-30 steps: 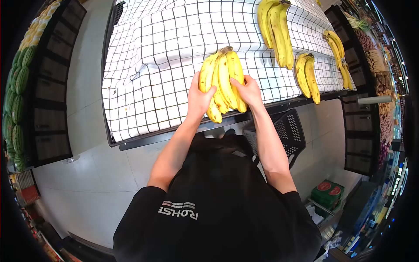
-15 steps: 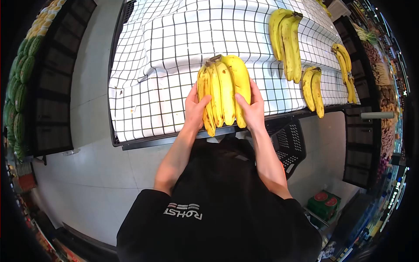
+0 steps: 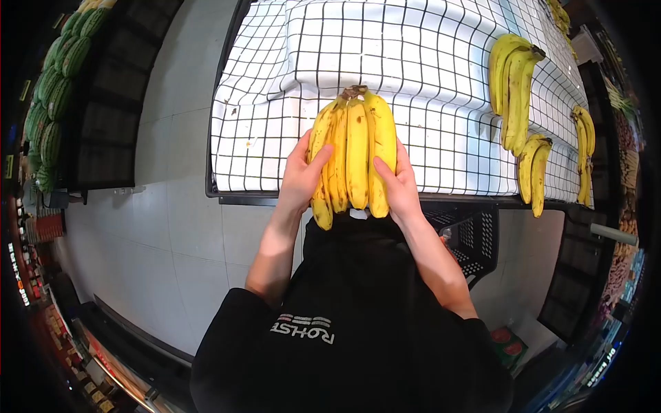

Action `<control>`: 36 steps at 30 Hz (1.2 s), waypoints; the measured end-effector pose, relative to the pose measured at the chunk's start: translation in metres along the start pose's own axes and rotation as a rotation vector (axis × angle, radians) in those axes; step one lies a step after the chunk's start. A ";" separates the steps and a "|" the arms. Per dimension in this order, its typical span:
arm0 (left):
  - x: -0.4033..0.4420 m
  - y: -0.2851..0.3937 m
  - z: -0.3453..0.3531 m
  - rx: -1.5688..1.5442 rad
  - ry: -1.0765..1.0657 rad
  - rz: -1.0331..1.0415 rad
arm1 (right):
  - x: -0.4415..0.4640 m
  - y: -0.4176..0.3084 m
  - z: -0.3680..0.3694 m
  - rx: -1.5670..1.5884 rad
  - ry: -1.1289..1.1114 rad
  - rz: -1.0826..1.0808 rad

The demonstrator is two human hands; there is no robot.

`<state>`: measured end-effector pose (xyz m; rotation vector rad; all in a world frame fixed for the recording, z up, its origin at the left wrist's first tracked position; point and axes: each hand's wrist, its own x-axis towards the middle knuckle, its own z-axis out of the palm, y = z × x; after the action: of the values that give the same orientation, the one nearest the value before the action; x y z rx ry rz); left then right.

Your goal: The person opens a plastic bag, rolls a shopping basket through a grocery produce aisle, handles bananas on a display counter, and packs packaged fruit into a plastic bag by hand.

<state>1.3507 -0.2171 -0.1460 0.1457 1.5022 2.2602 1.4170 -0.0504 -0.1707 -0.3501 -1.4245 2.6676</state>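
Observation:
A yellow banana bunch [image 3: 357, 155] with small brown spots is held between my two hands at the front edge of the checked cloth [image 3: 261, 155]. Its dark stem end points away from me. My left hand [image 3: 303, 174] grips the bunch's left side, thumb on top and the other fingers mostly hidden beneath. On the right side my right hand [image 3: 401, 182] holds the same bunch, its thumb also on the front. Farther right, a larger bunch [image 3: 513, 93] and a smaller one [image 3: 533, 172] lie on the cloth.
More bananas [image 3: 584, 151] lie at the cloth's right edge. A black perforated basket [image 3: 475, 237] is below the table edge at the right. Watermelons [image 3: 51, 131] are stacked on a dark stand at the far left. A green box [image 3: 508, 344] stands low right.
The view has shifted, so the table bananas appear farther right and lower. Both hands still hold the bunch, which now sits more upright, with its bananas facing me.

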 end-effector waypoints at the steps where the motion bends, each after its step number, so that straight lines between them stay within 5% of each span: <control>1: -0.003 0.002 -0.009 0.001 0.010 0.003 | 0.003 0.007 0.005 0.011 -0.052 0.003; 11: -0.016 0.040 -0.088 0.069 0.292 -0.072 | 0.033 0.045 0.069 -0.087 -0.247 0.090; 22: -0.016 0.056 -0.137 0.110 0.304 -0.068 | 0.043 0.072 0.099 -0.123 -0.353 0.072; 27: -0.009 0.057 -0.143 0.235 0.290 -0.047 | 0.045 0.063 0.102 -0.615 -0.343 -0.059; 36: -0.007 0.050 -0.147 0.319 0.325 -0.030 | 0.047 0.063 0.102 -0.846 -0.257 -0.189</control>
<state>1.2969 -0.3618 -0.1604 -0.1605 2.0129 2.0784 1.3477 -0.1586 -0.1754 0.0865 -2.4669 1.8825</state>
